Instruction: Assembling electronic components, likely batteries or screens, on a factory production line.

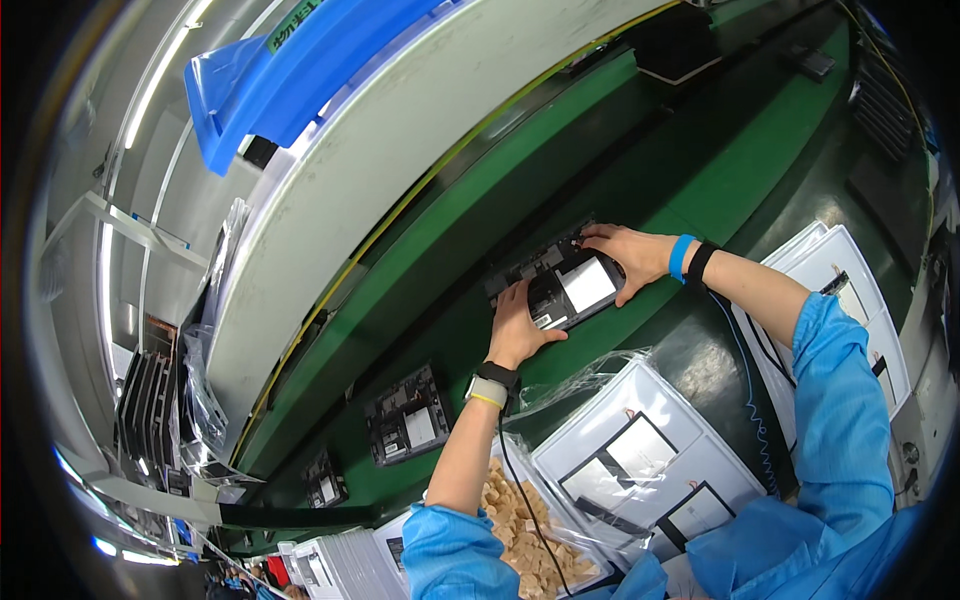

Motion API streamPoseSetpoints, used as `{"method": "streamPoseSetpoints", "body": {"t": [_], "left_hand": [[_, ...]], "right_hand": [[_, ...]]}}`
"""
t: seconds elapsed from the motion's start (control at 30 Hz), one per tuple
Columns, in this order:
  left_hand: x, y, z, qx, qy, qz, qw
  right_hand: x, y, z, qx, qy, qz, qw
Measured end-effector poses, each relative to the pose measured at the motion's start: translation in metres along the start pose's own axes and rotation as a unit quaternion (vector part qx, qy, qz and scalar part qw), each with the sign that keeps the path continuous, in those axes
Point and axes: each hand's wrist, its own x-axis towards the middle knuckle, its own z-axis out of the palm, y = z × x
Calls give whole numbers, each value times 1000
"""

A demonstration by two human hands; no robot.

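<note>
**Both hands on the open device at the belt**

While both my hands sit on the open device (565,285), I judge the step to be seating or pressing a part into it, not yet letting it go. Starting at the left, two more open devices (408,415) lie further down the green belt (700,170), well apart from the one I work on. My left hand (518,328) rests on the near left edge of the device, fingers (510,298) pressed together and laid flat on its frame, pinching nothing that I can see. The device lies on the belt, between my two hands, its pale rectangular panel facing up. My right hand (625,255) covers the far right corner, fingers (598,234) slightly spread and pressing down on the top edge.

The next move, as I judge it, calls for steady downward pressure and a check that the part lies flush.

My right palm hides that corner, so I cannot tell what lies under it. Near my left elbow a tray of small tan pieces (520,530) is partly cut off by my sleeve, and the white trays (640,450) under clear film are blurred by glare.
</note>
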Motion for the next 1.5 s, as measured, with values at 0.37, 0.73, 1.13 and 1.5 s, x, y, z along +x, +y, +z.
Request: {"method": "streamPoseSetpoints", "body": {"t": [0.37,0.73,1.13,1.5], "left_hand": [[-7,-6,-10,39,-43,-33,998],[-20,7,34,117,-50,6,992],[-45,-16,-8,168,-133,-77,974],[-261,178,-179,-125,-193,24,973]], "right_hand": [[1,-5,11,-82,10,-37,996],[13,-46,55,-223,-9,-89,971],[10,-62,42,-162,-54,-14,985],[-178,-213,-4,-35,-90,136,986]]}}
